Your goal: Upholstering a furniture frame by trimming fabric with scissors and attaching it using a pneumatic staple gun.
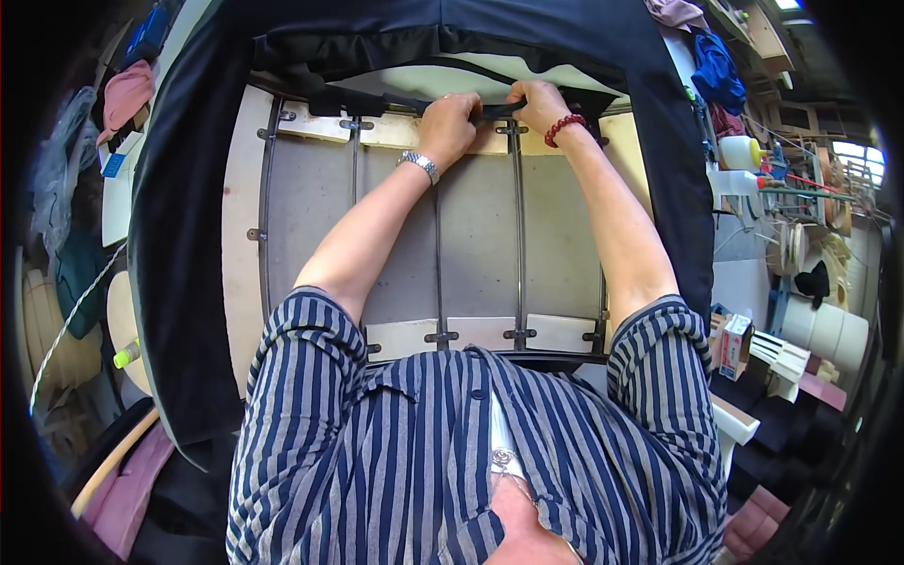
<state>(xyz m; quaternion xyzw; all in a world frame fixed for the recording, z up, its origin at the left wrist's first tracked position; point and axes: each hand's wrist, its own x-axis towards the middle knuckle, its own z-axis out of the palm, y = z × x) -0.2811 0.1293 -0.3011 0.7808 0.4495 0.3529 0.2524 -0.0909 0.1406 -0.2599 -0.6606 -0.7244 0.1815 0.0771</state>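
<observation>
The black fabric edge (497, 111) was at the far side of the frame, stretched between the two hands just over the pale far rail (377, 130). My take on doing this bit well: keep the edge flat and evenly taut, work from the middle out to left and right, and smooth each fold before pressing anything down. Pull too hard on one side and I'd expect it to pucker.

Grip-wise, the left hand (450, 118) had its fingers curled closed on the fabric, knuckles up. Its fingertips were hidden, so I couldn't tell how hard it was squeezing. The right hand (539, 104), just to the right, had thumb and forefinger pinched together on the same edge, with barely any gap. Close together like that seemed sensible for controlling a short stretch.

On the near side of the hands, dark metal bars (438, 245) ran from far to near over a grey panel (391, 207), so I'd have watched for the cloth snagging on the clips (439, 337). Loose black cover (179, 282) hung down left and right of the frame.
</observation>
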